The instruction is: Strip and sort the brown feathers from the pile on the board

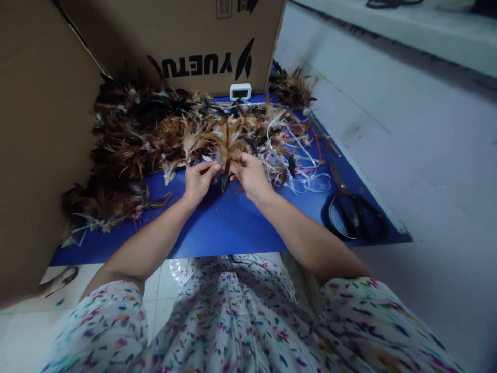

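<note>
In the head view, the left hand [200, 181] and right hand [251, 175] pinch the feather bunch [227, 144] from either side, just in front of the feather pile [155, 137] on the blue tabletop [229, 228]. It looks very light, soft and easily ruffled; its gathered lower end, presumably stiffer quills, seems the safest hold.

I count two grips of my own, one left grip [199, 181] and one right grip [249, 175], at one feather bunch [226, 145]. There is one table [225, 228], one pair of scissors [344, 192] near right, one white digital display [240, 92] far, and one printed box [209, 31] behind it. The piled feathers [159, 137] and tangled ribbons [275, 165] I cannot count.
</note>
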A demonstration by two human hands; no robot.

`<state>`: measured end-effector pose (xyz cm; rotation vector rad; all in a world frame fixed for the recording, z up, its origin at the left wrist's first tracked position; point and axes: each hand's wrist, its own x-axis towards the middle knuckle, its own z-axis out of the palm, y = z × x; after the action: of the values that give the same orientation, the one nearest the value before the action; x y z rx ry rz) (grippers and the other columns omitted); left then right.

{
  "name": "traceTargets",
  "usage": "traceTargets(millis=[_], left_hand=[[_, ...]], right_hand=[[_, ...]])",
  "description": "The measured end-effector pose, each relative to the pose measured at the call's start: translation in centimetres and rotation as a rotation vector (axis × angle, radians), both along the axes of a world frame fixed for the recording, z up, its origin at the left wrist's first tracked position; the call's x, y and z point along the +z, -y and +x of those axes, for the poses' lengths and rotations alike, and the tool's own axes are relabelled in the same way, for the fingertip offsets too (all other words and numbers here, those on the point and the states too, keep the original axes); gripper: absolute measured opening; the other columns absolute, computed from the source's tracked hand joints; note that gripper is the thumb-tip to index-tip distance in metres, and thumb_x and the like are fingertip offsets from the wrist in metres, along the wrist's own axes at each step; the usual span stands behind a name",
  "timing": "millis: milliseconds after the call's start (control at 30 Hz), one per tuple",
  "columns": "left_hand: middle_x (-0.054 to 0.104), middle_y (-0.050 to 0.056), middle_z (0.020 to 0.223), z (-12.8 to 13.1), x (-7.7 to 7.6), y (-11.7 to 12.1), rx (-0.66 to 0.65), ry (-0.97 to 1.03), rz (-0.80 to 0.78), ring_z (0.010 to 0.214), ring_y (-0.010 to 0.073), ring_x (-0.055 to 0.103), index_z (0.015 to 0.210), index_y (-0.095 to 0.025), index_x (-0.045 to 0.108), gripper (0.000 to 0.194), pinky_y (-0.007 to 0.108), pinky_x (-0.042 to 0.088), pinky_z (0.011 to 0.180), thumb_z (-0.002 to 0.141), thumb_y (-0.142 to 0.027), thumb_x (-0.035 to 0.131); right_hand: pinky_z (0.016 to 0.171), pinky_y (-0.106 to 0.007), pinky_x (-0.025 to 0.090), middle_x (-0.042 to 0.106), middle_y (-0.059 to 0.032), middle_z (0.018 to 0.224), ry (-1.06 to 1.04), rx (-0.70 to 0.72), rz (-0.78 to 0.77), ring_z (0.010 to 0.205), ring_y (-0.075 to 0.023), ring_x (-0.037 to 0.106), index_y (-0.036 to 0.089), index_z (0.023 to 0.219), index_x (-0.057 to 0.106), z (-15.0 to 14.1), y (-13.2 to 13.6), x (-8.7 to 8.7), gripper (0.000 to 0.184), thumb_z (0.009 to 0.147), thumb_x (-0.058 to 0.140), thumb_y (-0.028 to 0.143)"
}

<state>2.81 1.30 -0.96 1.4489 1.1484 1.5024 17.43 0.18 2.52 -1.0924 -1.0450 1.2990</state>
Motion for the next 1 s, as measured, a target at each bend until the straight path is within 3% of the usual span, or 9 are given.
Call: traceTargets(millis=[233,533,800,1000], left_hand=[[0.064,-0.002,0.053,0.0,0.3,0.3,0.011,-0.099,0.084,0.042,0.0073,0.050,0.076,-0.020,0.080,0.024,0.021,0.040,0.045,0.077,-0.043,0.077],[0.063,-0.002,0.053,0.0,0.4,0.4,0.038,-0.145,0.100,0.042,0.0078,0.050,0.075,-0.020,0.079,0.025,0.022,0.041,0.048,0.078,-0.044,0.076],[0.060,-0.003,0.052,-0.3,0.4,0.4,0.079,-0.228,0.117,0.046,0.0090,0.050,0.075,-0.021,0.079,0.021,0.024,0.043,0.055,0.081,-0.041,0.075],[0.060,-0.002,0.053,-0.3,0.5,0.5,0.081,-0.283,0.162,0.047,0.0094,0.051,0.076,-0.021,0.079,0.022,0.025,0.044,0.059,0.084,-0.041,0.073]], right_hand=[[0.047,-0.021,0.043,0.056,0.0065,0.054,-0.026,-0.055,-0.013,0.050,-0.0076,0.052,0.020,0.067,0.058,-0.6,-0.3,-0.2,0.032,0.065,0.085,0.038],[0.050,-0.023,0.039,0.052,0.0073,0.052,0.049,-0.103,0.100,0.050,-0.0076,0.046,0.022,0.063,0.057,-0.8,-0.9,-1.5,0.032,0.070,0.082,0.040],[0.055,-0.023,0.044,0.062,0.0022,0.067,0.019,-0.060,0.070,0.066,-0.0118,0.059,0.021,0.067,0.057,-1.0,-0.6,-1.1,0.031,0.074,0.078,0.041],[0.052,-0.024,0.039,0.056,0.0041,0.062,0.129,-0.078,0.146,0.056,-0.0102,0.049,0.022,0.071,0.059,-0.5,-0.1,-1.5,0.026,0.078,0.075,0.042]])
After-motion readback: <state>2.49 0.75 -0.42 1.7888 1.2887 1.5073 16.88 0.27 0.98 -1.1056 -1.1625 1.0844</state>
